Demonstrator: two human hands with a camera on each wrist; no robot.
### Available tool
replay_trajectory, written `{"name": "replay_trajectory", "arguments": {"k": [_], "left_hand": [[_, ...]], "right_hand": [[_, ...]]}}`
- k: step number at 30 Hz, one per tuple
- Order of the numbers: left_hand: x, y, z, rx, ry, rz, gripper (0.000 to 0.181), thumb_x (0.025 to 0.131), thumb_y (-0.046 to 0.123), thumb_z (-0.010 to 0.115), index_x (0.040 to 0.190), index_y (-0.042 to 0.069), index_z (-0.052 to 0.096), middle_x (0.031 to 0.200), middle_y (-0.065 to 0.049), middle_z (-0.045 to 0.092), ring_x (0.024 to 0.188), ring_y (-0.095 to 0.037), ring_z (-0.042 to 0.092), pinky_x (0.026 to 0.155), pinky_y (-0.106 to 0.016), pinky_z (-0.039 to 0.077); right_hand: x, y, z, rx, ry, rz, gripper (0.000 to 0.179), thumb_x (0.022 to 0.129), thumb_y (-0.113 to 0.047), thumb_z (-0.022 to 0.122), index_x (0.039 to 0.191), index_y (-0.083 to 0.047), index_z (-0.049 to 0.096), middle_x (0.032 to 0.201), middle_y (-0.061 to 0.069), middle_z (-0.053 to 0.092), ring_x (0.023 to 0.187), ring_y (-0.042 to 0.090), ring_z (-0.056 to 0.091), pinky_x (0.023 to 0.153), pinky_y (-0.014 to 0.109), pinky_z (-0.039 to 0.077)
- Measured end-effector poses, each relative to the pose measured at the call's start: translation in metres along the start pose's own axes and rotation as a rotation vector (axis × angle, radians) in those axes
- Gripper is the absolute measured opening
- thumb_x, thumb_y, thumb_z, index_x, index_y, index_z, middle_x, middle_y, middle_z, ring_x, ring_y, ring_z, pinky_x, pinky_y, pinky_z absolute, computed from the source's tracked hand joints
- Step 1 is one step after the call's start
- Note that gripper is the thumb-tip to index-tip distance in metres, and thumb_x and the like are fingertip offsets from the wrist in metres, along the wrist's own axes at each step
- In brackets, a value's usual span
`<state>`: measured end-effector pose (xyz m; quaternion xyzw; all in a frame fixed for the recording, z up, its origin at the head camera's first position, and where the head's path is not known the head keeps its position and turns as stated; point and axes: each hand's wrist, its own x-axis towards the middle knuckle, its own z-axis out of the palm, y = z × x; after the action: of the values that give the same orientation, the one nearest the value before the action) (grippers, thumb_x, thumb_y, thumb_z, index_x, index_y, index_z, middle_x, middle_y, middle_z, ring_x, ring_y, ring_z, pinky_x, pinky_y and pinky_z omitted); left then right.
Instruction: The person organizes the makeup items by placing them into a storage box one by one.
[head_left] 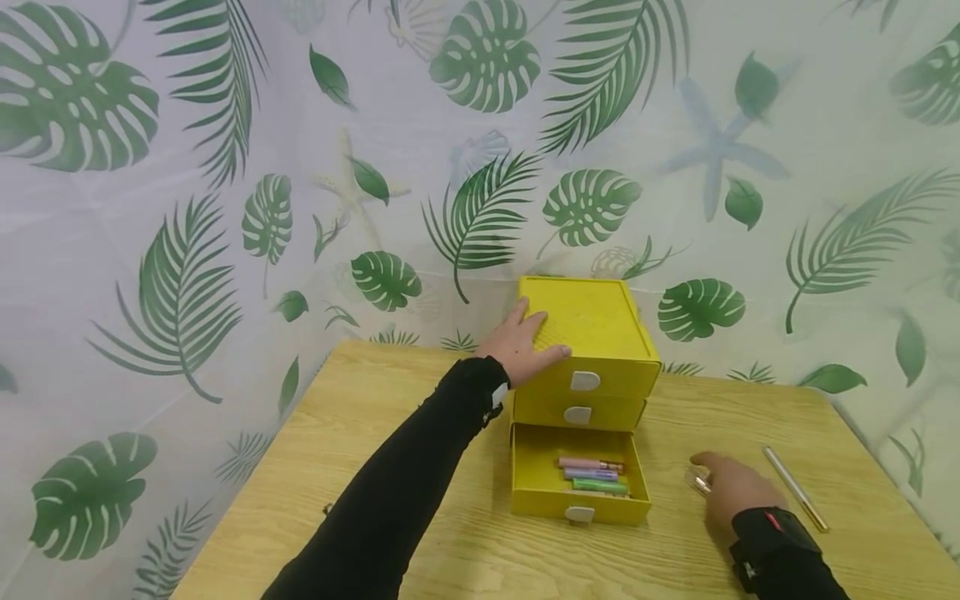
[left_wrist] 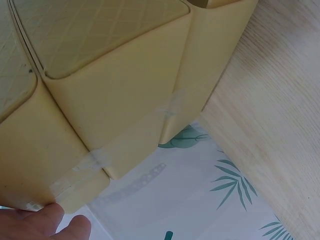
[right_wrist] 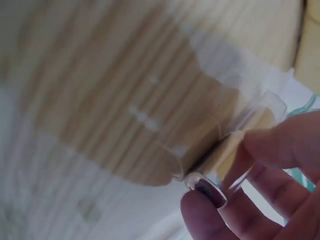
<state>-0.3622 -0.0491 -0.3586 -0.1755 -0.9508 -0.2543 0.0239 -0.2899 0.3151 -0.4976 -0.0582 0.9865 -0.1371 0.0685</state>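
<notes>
My left hand (head_left: 521, 343) rests with fingers spread on the top left edge of a yellow drawer box (head_left: 592, 312). In the left wrist view its fingertips (left_wrist: 50, 215) show against the box's side. The bottom drawer (head_left: 536, 500) is pulled out, with several pens (head_left: 592, 475) in pink, purple and green lying inside. Right of it, my right hand (head_left: 738, 496) pinches a short shiny tube (right_wrist: 225, 162) between thumb and fingers. The tube has a mirror-like surface and a clear end; its exact kind cannot be told. Beyond that hand lies a slim silver stick (head_left: 795, 487) with a gold end.
The upper two drawers, with white tabs (head_left: 585, 381), are pushed in. The box stands on a wood-grain table (head_left: 360, 400) near its back edge. Behind hangs a leaf-patterned sheet (head_left: 420, 208). Black sleeves (head_left: 397, 483) cover both arms, each with a wrist strap.
</notes>
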Motion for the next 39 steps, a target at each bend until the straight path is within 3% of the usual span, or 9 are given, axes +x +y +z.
{"name": "replay_trajectory", "arguments": {"k": [5,10,16,22,32,39], "left_hand": [[0.001,0.001,-0.001,0.000,0.000,0.000,0.079,0.087,0.069,0.045,0.149,0.021,0.030,0.158,-0.006,0.007,0.135,-0.024,0.023,0.108,-0.046,0.031],[0.002,0.001,-0.002,-0.016,-0.007,-0.009,0.080,0.087,0.069,0.045,0.149,0.022,0.029,0.158,-0.005,0.006,0.136,-0.023,0.021,0.108,-0.046,0.030],[0.003,0.001,-0.002,-0.015,-0.008,-0.011,0.080,0.087,0.069,0.045,0.149,0.022,0.029,0.158,-0.004,0.005,0.136,-0.022,0.021,0.108,-0.046,0.030],[0.002,0.001,-0.002,-0.003,-0.008,-0.004,0.079,0.087,0.069,0.045,0.149,0.022,0.029,0.158,-0.005,0.006,0.136,-0.022,0.021,0.108,-0.045,0.030],[0.002,0.000,-0.001,0.000,-0.002,-0.009,0.079,0.087,0.069,0.045,0.149,0.023,0.030,0.158,-0.004,0.006,0.136,-0.021,0.021,0.108,-0.045,0.031],[0.002,0.000,0.001,0.003,-0.006,-0.017,0.080,0.086,0.071,0.044,0.149,0.023,0.030,0.158,-0.003,0.005,0.136,-0.021,0.020,0.108,-0.045,0.031]], "right_hand": [[0.001,-0.016,0.001,0.059,-0.015,-0.056,0.043,0.082,0.003,0.054,0.124,-0.004,0.055,0.093,0.010,0.063,0.073,0.022,0.056,0.060,0.042,0.048],[0.000,-0.042,-0.011,0.116,0.025,-0.146,0.040,0.083,0.001,0.056,0.123,-0.005,0.055,0.096,0.009,0.062,0.078,0.021,0.056,0.063,0.041,0.049],[-0.004,-0.075,-0.024,0.105,0.116,-0.281,0.034,0.087,0.000,0.058,0.121,-0.006,0.059,0.100,0.008,0.064,0.088,0.024,0.058,0.070,0.044,0.052],[-0.004,-0.101,-0.027,0.065,0.161,-0.344,0.024,0.087,-0.006,0.064,0.110,-0.010,0.066,0.097,0.003,0.066,0.084,0.020,0.059,0.071,0.043,0.053],[0.000,-0.134,-0.014,-0.019,0.127,-0.448,0.020,0.083,-0.009,0.071,0.100,-0.019,0.071,0.088,-0.007,0.065,0.076,0.010,0.057,0.069,0.037,0.052],[0.006,-0.146,-0.001,-0.021,-0.002,-0.426,0.019,0.083,-0.007,0.071,0.093,-0.023,0.071,0.084,-0.011,0.065,0.075,0.009,0.058,0.070,0.036,0.053]]}}
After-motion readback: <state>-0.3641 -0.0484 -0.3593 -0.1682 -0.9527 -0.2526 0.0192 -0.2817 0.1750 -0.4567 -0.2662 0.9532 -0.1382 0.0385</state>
